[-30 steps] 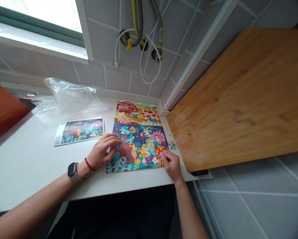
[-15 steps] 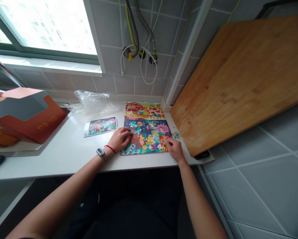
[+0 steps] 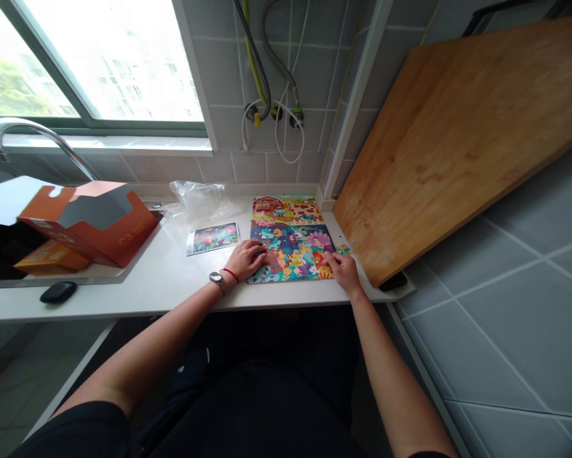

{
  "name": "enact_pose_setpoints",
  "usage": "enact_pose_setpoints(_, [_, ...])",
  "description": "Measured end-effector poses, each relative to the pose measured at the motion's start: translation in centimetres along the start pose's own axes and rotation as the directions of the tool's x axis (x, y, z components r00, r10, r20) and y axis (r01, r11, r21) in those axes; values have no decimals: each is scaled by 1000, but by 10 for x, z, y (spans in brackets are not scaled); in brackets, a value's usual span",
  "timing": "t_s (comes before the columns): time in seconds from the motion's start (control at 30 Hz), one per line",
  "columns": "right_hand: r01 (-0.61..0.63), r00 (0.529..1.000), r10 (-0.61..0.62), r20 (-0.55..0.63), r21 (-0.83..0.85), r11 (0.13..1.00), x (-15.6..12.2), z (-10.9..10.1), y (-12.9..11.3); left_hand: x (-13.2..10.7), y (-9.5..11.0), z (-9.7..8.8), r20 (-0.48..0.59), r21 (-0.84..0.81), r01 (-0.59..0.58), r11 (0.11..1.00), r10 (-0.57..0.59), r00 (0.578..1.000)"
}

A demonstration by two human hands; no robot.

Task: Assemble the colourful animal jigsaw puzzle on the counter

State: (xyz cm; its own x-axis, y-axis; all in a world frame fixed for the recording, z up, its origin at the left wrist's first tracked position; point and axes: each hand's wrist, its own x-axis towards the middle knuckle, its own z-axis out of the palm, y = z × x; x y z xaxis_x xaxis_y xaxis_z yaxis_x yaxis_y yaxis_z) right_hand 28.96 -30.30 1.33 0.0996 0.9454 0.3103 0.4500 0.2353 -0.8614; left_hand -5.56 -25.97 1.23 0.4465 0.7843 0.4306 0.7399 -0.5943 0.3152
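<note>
A colourful jigsaw puzzle (image 3: 292, 245) lies flat on the white counter, with a farm scene at the back and a dark blue and brown scene nearer me. My left hand (image 3: 244, 261), with a watch and red cord at its wrist, rests on the puzzle's left edge, fingers loosely extended. Over the right edge, my right hand (image 3: 345, 272) pinches thumb and fingers together on an orange puzzle piece, mostly hidden by the fingertips. A few loose puzzle pieces (image 3: 343, 249) lie just beyond that hand. Left of the puzzle is a printed picture card (image 3: 215, 238).
A crumpled clear plastic bag (image 3: 200, 198) lies behind the card. At left stand an open orange box (image 3: 133, 232) and a black computer mouse (image 3: 58, 292), with a faucet (image 3: 42, 130) behind. A large wooden board (image 3: 457, 140) leans on the right wall.
My view has shifted left, so the faucet and more of the box show. Both hands stay at about the same places on the puzzle.
</note>
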Motion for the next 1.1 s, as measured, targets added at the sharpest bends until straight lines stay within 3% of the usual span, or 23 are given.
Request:
enact_pose_setpoints(0.7, [-47,995,47,-92,5,999,0,-2,3,-9,-3,5,1,45,15,999,-15,1000])
enact_pose_setpoints(1.1, [-36,996,38,-84,20,999,-1,-4,-1,-8,-1,3,18,36,12,999,-13,1000])
